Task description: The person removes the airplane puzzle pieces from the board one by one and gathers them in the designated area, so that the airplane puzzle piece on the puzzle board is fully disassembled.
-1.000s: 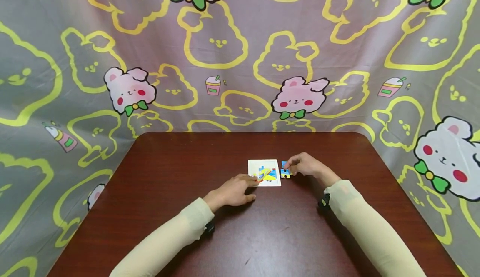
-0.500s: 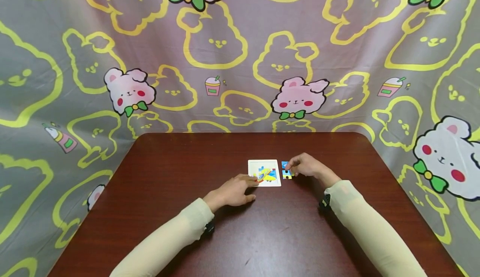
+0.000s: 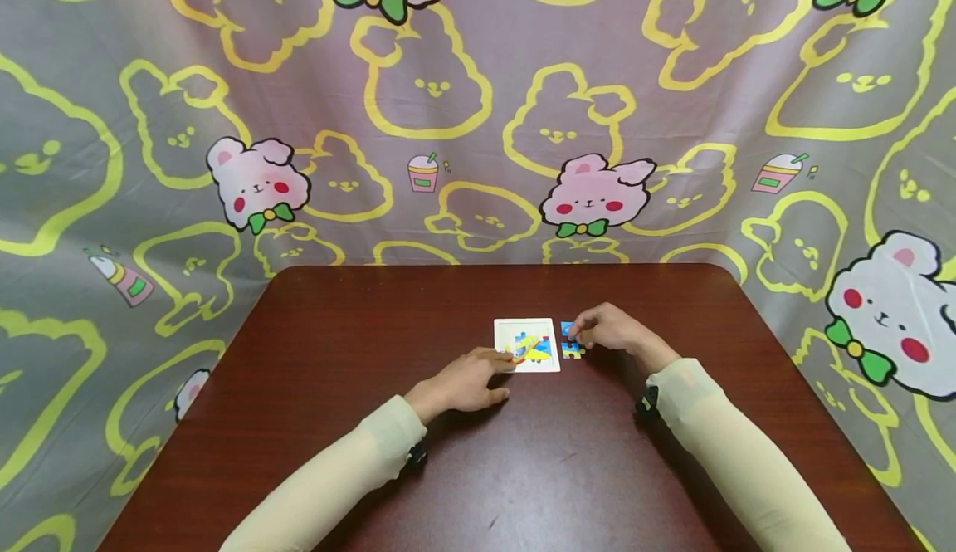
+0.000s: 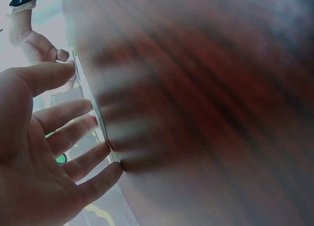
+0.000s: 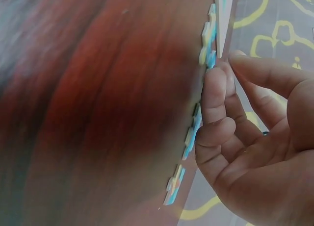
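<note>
A white square puzzle tray [image 3: 505, 329] lies on the table, with joined pieces showing a yellow plane on blue [image 3: 532, 349]. My left hand [image 3: 469, 379] rests its outstretched fingertips on the tray's left edge. To the tray's right, my right hand [image 3: 611, 328] has curled fingers and brings thumb and forefinger together at a blue puzzle piece [image 3: 567, 329], whose far side they hide. Just below lies a blue and yellow piece [image 3: 573, 351]. Past the curled fingers in the right wrist view, more loose pieces [image 5: 175, 184] lie flat on the table.
The dark red-brown table [image 3: 388, 311] has a glossy top and rounded far corners. A grey curtain [image 3: 478, 46] with yellow bear outlines and white rabbits hangs behind it and along both sides.
The blue and yellow piece has slid a little right and nearer, widening its gap from the tray. My left hand has stayed on the tray; the right has barely shifted.
</note>
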{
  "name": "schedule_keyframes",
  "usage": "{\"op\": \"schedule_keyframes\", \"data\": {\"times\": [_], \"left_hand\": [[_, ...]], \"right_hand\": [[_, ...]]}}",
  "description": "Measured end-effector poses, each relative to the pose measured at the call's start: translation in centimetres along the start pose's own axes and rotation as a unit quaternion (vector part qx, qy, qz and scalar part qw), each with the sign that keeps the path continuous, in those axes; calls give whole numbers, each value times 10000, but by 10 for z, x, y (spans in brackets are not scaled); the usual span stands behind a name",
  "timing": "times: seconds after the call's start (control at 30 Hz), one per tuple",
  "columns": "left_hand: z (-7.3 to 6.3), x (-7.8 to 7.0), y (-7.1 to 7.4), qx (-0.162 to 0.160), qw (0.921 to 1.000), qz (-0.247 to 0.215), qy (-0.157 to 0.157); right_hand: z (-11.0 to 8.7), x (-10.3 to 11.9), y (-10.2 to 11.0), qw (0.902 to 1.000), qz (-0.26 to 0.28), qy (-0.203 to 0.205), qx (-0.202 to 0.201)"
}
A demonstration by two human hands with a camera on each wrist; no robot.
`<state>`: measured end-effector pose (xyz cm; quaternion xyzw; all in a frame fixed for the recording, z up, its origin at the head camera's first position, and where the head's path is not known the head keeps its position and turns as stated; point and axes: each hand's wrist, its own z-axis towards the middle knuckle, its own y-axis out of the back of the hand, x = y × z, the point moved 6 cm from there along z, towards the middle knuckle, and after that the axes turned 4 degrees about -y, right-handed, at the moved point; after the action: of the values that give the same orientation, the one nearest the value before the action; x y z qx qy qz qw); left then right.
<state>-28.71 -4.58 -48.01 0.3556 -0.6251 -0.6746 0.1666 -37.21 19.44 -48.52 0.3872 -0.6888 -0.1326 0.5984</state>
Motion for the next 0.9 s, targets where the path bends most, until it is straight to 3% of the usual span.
{"op": "schedule_keyframes", "data": {"times": [0.9], "left_hand": [[0,1,0,-24,10000,-31,-74]], "right_hand": [[15,48,-23,9983,257,521,92]]}}
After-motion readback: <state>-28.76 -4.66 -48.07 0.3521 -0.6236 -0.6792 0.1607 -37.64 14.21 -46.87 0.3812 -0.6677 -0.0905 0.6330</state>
